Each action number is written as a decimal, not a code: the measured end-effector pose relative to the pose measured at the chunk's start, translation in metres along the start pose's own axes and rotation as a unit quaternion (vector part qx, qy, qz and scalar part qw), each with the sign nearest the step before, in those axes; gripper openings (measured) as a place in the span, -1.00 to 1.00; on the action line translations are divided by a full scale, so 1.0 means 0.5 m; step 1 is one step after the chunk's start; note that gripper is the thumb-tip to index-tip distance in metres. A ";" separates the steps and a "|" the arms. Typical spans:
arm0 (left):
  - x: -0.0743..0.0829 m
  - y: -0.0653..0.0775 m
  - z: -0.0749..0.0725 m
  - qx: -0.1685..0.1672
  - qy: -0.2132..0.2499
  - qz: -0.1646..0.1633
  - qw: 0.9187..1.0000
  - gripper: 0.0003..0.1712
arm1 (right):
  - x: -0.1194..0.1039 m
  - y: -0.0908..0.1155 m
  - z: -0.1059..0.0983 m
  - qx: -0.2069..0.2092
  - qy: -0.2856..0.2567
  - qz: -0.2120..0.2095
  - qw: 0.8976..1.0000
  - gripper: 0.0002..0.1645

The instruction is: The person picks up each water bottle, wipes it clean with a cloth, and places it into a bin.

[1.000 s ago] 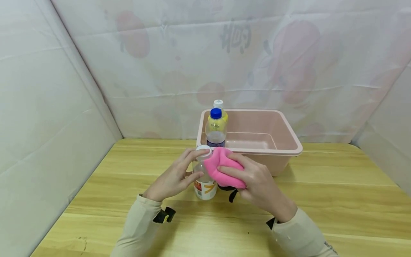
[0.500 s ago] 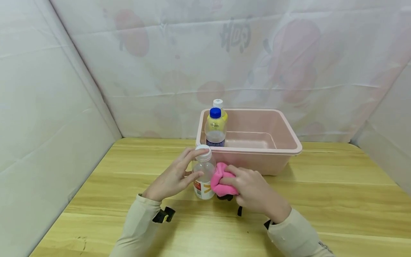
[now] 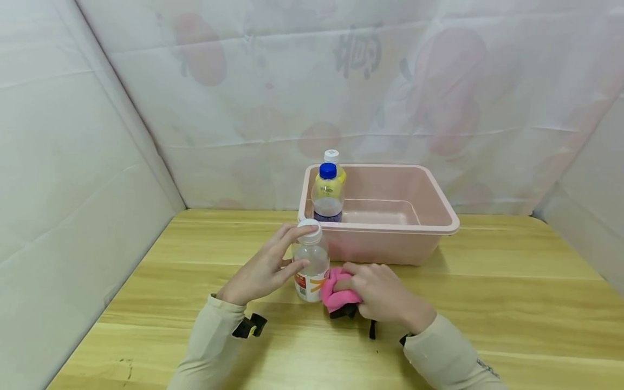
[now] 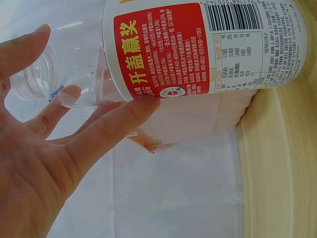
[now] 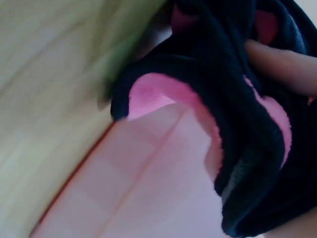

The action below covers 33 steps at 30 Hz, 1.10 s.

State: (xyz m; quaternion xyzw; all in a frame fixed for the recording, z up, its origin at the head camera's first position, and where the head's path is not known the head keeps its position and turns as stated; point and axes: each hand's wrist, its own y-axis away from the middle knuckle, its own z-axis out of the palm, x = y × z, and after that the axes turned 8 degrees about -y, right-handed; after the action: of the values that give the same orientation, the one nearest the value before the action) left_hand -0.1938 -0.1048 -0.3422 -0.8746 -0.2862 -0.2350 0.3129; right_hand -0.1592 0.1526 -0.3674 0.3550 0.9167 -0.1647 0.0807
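Observation:
A clear plastic bottle [image 3: 314, 260] with a white cap [image 3: 308, 234] stands upright on the table. My left hand [image 3: 263, 271] steadies it from the left, a fingertip on the cap and the thumb against its side. Close up in the left wrist view, the bottle's red and white label [image 4: 163, 49] carries a barcode. Low at the bottle's right side, my right hand [image 3: 382, 295] grips a bunched pink and black cloth [image 3: 336, 292]. The right wrist view has the cloth's black side [image 5: 252, 144] folded in the fingers.
Behind the hands sits a pink plastic basin [image 3: 375, 244]. At its left end are a blue-capped bottle [image 3: 327, 197] and a white-capped yellow bottle [image 3: 332, 158]. White printed fabric [image 3: 273, 97] walls in the wooden table [image 3: 195, 260].
My right hand has slid the cloth down from near the bottle's neck to the lower label, uncovering the bottle's upper part. The left hand and bottle stay in place.

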 end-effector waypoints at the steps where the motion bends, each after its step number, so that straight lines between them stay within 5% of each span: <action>1: 0.000 0.000 0.000 0.000 0.000 -0.001 1.000 -0.33 | 0.001 0.001 -0.004 0.011 0.003 -0.003 1.000 -0.52; 10: 0.002 0.000 -0.001 0.000 0.000 -0.004 1.000 -0.32 | -0.005 -0.001 -0.036 0.149 0.023 -0.061 0.987 -0.40; 18: 0.002 0.000 0.000 -0.002 0.015 -0.004 1.000 -0.32 | -0.010 -0.010 -0.047 0.272 -0.008 -0.128 0.954 -0.33; 27: 0.000 -0.002 -0.002 0.000 0.011 0.003 1.000 -0.31 | -0.014 -0.012 -0.047 0.287 -0.008 -0.129 0.949 -0.25; 33: 0.001 -0.002 -0.003 -0.001 0.009 -0.002 1.000 -0.31 | -0.012 -0.009 -0.047 0.265 -0.004 -0.112 0.958 -0.19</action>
State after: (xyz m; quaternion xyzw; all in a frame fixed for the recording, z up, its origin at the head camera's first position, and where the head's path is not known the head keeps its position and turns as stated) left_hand -0.1943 -0.1050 -0.3402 -0.8721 -0.2845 -0.2437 0.3147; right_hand -0.1584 0.1540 -0.3429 0.2576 0.8737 -0.4115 -0.0315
